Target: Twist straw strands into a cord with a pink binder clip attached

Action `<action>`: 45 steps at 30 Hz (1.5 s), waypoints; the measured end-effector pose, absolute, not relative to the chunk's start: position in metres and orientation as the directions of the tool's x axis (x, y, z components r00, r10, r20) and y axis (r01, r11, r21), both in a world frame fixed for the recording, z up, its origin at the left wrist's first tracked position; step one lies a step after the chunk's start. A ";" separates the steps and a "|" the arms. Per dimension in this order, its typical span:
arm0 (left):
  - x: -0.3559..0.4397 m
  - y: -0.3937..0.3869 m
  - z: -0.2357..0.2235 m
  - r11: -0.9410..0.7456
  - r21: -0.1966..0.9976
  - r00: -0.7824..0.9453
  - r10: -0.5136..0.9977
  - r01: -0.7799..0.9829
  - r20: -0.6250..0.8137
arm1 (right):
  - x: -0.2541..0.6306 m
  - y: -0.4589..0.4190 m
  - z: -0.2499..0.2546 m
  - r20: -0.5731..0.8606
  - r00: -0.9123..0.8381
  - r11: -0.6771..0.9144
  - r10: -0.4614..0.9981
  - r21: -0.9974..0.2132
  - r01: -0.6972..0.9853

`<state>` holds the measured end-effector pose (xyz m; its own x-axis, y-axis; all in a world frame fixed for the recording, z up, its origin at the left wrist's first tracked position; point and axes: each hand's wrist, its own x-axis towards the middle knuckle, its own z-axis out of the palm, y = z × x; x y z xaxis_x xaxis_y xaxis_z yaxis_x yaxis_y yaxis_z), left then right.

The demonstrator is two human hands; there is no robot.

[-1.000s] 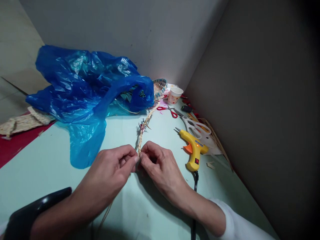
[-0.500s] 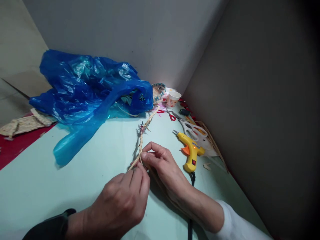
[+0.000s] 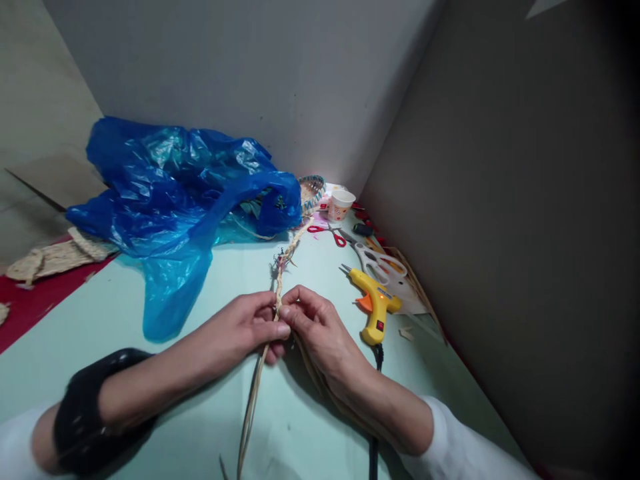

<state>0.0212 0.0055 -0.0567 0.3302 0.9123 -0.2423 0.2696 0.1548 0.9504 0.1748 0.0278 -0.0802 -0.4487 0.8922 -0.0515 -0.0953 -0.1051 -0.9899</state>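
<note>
A thin braid of pale straw (image 3: 280,285) runs away from me along the table's middle, with a small dark wiry tuft (image 3: 281,260) partway up. My left hand (image 3: 257,327) pinches the near end of the braid from the left, thumb on top. From the right, my right hand (image 3: 313,327) grips the same spot between thumb and fingertips. Loose straw strands (image 3: 253,397) hang from under my left hand toward the near edge. Other strands pass beneath my right hand and forearm, partly hidden.
A crumpled blue plastic bag (image 3: 175,193) lies at the back left, with woven straw pieces (image 3: 55,260) beside it. To the right are a yellow glue gun (image 3: 373,303) with black cord, white-handled scissors (image 3: 377,261), red scissors (image 3: 330,232), a paper cup (image 3: 341,205) and a small basket (image 3: 313,193).
My left hand pulled down toward me with a strand, then came back up to the braid. My right hand kept its grip at the braid's end. The blue bag's loose flap shifted.
</note>
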 end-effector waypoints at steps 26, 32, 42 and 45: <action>0.028 0.007 -0.086 0.224 0.951 0.055 0.969 0.211 -0.240 | 0.184 0.020 -0.065 0.086 -0.596 0.599 0.799 -0.205 0.774; 0.029 0.005 -0.085 0.221 0.961 0.028 0.973 0.168 -0.229 | 0.187 0.020 -0.059 0.145 -0.624 0.638 0.768 -0.077 0.766; 0.030 0.003 -0.076 0.284 0.952 0.068 0.954 0.113 -0.292 | 0.175 -0.012 -0.069 0.509 -0.687 0.728 0.518 0.159 0.667; 0.026 0.001 -0.076 0.314 0.949 0.144 0.939 0.005 -0.312 | 0.169 -0.014 -0.080 0.562 -0.705 0.754 0.432 0.204 0.625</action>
